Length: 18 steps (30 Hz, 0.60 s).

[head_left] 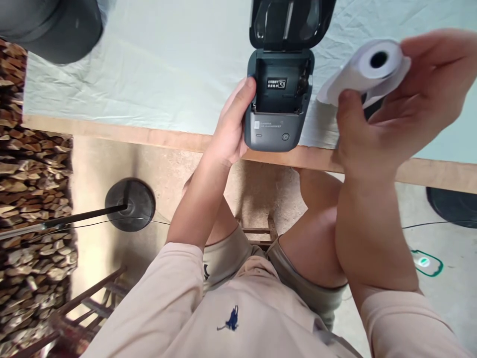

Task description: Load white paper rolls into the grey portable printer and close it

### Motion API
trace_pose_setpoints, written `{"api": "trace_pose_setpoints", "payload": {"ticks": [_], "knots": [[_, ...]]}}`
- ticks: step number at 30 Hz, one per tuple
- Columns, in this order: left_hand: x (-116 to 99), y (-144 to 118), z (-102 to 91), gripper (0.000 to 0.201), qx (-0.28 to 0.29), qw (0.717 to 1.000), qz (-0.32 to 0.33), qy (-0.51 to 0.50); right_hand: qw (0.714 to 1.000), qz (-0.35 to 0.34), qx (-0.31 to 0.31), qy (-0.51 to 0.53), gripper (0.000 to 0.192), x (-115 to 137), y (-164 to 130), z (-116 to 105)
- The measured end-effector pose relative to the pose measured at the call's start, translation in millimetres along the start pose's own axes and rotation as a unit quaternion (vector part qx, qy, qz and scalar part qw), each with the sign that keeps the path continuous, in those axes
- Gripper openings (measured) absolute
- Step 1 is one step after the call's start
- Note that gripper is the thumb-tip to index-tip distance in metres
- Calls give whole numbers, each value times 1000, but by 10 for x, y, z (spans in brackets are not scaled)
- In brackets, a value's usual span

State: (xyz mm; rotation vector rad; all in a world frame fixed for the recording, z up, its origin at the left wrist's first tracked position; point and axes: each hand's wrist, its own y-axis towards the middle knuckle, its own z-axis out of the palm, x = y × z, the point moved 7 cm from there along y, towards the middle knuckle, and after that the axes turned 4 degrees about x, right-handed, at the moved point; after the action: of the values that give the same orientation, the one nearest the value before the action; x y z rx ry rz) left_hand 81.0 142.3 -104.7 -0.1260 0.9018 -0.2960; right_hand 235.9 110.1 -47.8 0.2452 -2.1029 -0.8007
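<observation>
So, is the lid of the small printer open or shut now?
Open. The lid is tipped back, and the paper bay of the printer shows empty inside. The paper roll is outside it, in the right hand.

Printer (278,107) matt grey plastic; roll (367,69) smooth white paper; tabletop cloth (149,69) creased.

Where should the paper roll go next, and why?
Probably down into the printer: its lid is flipped open and the bay inside looks empty. The right hand holds the paper roll beside it, and the left hand steadies the printer.
</observation>
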Motion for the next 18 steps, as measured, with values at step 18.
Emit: {"api": "trace_pose_setpoints", "payload": {"ticks": [18], "knots": [[-43,23,-16,19,107,993,43,41,971,-151,161,-96,17,389,-77,511]]}}
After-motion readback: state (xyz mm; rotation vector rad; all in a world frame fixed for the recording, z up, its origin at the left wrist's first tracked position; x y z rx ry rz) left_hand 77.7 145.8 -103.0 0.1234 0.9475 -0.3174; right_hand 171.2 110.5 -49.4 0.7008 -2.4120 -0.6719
